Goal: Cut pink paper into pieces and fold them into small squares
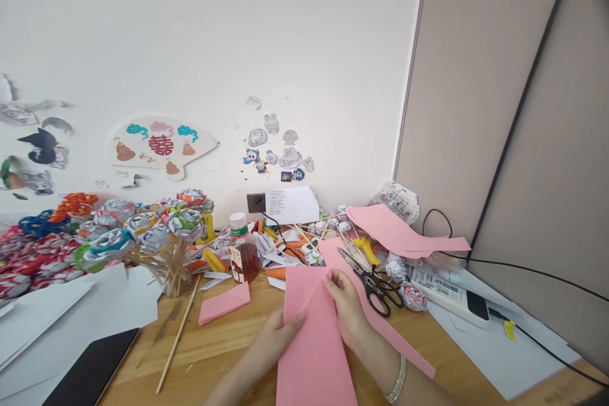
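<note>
1. Left hand (280, 336) and right hand (346, 311), fingers curled, both pinch one pink paper sheet (311, 342) lying on the table (223, 346).
2. One pair of scissors (375, 282) lies just beside it.
3. One wooden stick (178, 333) lies left.

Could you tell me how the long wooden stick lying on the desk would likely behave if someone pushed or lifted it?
The wooden stick looks thin and round, so a sideways push would probably roll it across the bare desk. It seems light and fairly stiff, yet slender enough that it might snap if bent. Nothing rests on it, so it should lift freely.
</note>
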A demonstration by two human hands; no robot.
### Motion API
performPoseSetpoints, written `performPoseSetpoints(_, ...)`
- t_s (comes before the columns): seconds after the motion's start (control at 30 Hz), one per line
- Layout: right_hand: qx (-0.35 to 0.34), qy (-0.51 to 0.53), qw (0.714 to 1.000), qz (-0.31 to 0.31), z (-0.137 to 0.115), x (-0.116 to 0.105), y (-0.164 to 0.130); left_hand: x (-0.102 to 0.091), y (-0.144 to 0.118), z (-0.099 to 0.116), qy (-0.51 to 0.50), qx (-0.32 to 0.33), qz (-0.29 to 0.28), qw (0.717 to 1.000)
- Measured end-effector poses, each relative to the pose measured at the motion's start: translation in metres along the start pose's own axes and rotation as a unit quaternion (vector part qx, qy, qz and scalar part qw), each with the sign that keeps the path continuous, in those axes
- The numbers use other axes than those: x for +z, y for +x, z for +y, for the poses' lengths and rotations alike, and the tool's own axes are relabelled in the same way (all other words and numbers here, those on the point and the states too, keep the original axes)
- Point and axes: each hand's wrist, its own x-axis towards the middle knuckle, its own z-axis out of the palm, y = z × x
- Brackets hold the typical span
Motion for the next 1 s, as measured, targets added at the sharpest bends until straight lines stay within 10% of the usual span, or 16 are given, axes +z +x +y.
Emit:
performPoseSetpoints(0.2, 0.061, 0.074, 0.993, -0.066, -0.006, 0.008, -0.009, 0.004, -0.001, 0.000, -0.008, -0.001, 0.039, 0.999)
performPoseSetpoints(0.47, 0.058, 0.097, 0.994, -0.002, 0.002, 0.005, -0.006, 0.010, 0.005, -0.005, -0.015, 0.032, 0.050, 0.998)
performPoseSetpoints(0.7, -0.023, -0.043, 0.998, -0.030, -0.020, -0.008, 0.009, -0.003, -0.001, 0.004, 0.194, 0.053, 0.035, 0.979)
performPoseSetpoints(1.0, -0.029, -0.161, 0.947, -0.277, -0.032, -0.020, 0.008, -0.021, -0.014, 0.022, 0.382, 0.087, 0.030, 0.919)
